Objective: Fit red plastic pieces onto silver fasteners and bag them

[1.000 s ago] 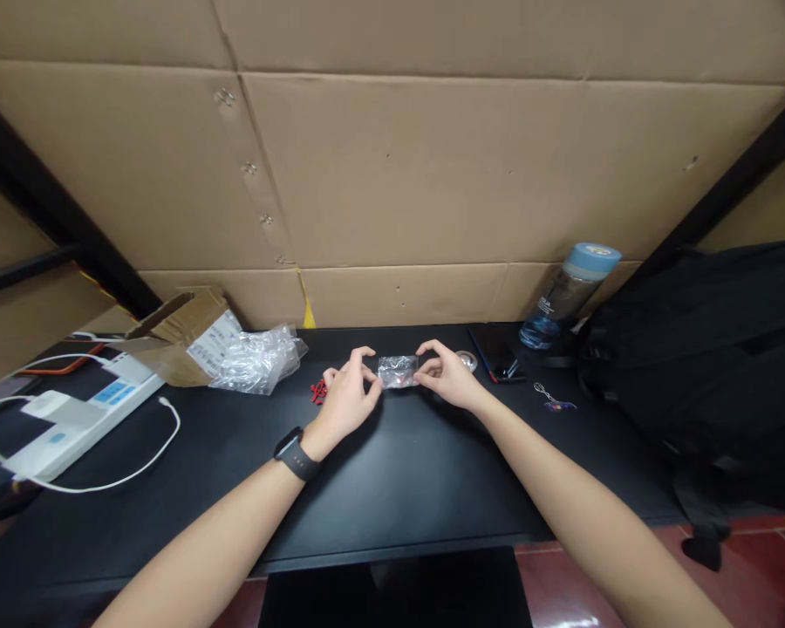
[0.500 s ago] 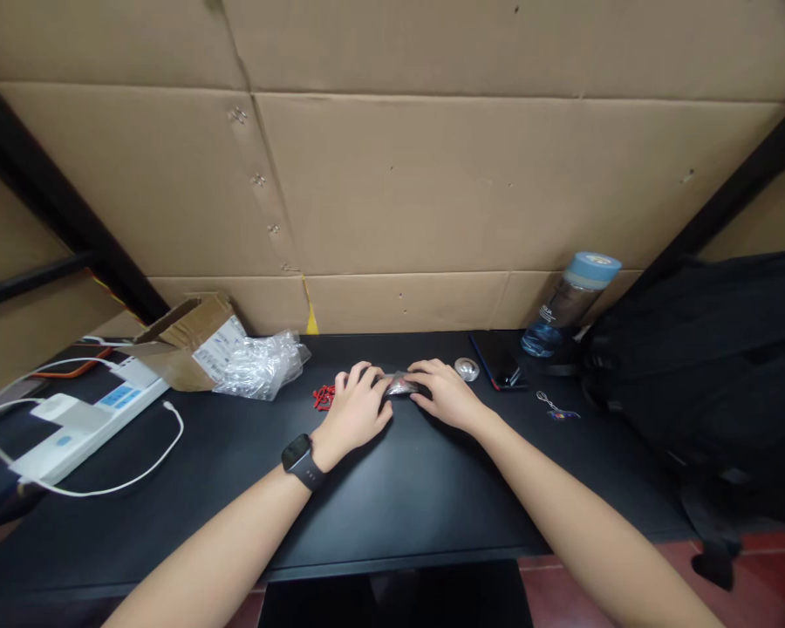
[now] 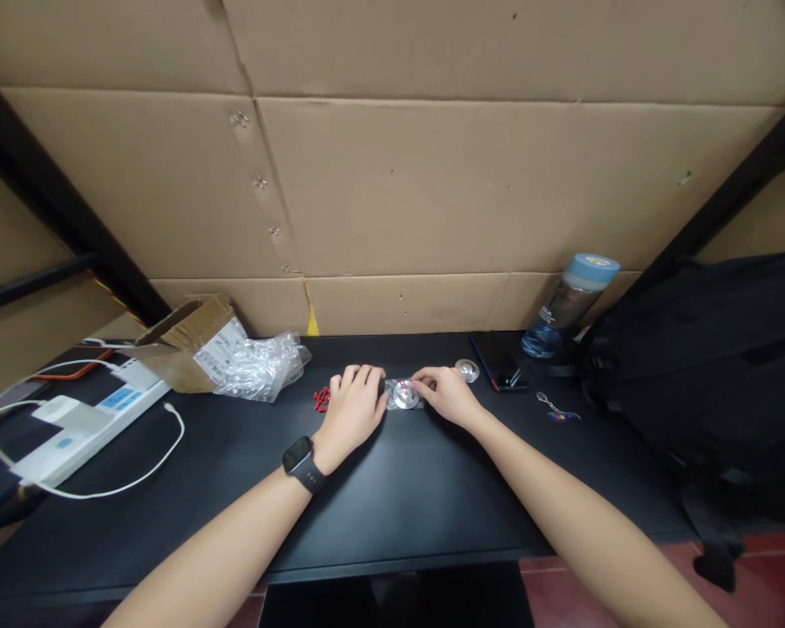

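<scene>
A small clear plastic bag [image 3: 392, 404] with a round silver disc [image 3: 406, 397] inside, red at its centre, lies on the black table between my hands. My right hand [image 3: 450, 397] pinches the bag's right edge between thumb and fingers. At the left edge, my left hand [image 3: 357, 406] has its fingers curled and closed on the bag, though its grip is partly hidden. Beside my left fingers lie thin red pieces [image 3: 321, 399], half covered by the hand. Just behind my right hand rests another round silver disc [image 3: 467, 371].
Crumpled clear plastic [image 3: 262, 366] and an opened cardboard box [image 3: 187, 349] sit at left, near a white power strip [image 3: 85, 427] with cables. A phone [image 3: 497, 359], a keychain [image 3: 558, 410], a water bottle [image 3: 568, 305] and a black backpack [image 3: 713, 375] stand right. Cardboard [image 3: 392, 192] walls the back.
The silver disc in its bag now shows face-up between my hands, where only a crumpled edge showed before. My right fingers have drawn together into a pinch.
</scene>
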A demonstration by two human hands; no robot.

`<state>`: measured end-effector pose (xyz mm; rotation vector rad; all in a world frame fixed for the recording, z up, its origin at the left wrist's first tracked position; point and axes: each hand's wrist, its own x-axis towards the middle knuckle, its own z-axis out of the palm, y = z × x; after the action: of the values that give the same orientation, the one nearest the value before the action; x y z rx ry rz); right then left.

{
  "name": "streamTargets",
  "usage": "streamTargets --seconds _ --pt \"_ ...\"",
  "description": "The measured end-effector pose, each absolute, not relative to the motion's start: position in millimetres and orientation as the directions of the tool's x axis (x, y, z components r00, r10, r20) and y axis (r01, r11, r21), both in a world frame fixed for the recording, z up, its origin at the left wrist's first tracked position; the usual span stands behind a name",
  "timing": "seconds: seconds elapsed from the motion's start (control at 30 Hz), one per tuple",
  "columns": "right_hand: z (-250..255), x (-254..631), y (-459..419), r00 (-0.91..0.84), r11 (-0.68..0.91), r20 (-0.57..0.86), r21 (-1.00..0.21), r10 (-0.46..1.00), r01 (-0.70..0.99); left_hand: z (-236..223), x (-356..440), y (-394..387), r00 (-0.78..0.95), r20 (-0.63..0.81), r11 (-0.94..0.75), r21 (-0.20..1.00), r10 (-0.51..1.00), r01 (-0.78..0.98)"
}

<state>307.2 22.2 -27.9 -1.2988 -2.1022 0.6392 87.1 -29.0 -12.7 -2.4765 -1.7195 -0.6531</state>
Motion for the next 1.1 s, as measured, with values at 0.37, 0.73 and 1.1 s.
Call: streamTargets --seconds 0.37,0.73,1.1 --pt "-23.7 321.0 31.0 -0.21 0.343 0.279 -0.618 0.937 0.708 -17.9 98.3 -45.3 0.622 0.271 -0.658 0.061 0.734 0.75" --pt "-11.5 348.0 42.5 -0.153 0.333 0.338 -0.578 0.929 0.745 -11.1 66.8 4.7 0.497 0.252 -0.525 0.057 0.831 0.849" --pt "1.9 383.1 51.7 -0.178 0.306 0.303 -0.454 0.936 0.837 -5.0 4.9 63.8 0.189 0.088 -0.192 0.021 0.978 0.981"
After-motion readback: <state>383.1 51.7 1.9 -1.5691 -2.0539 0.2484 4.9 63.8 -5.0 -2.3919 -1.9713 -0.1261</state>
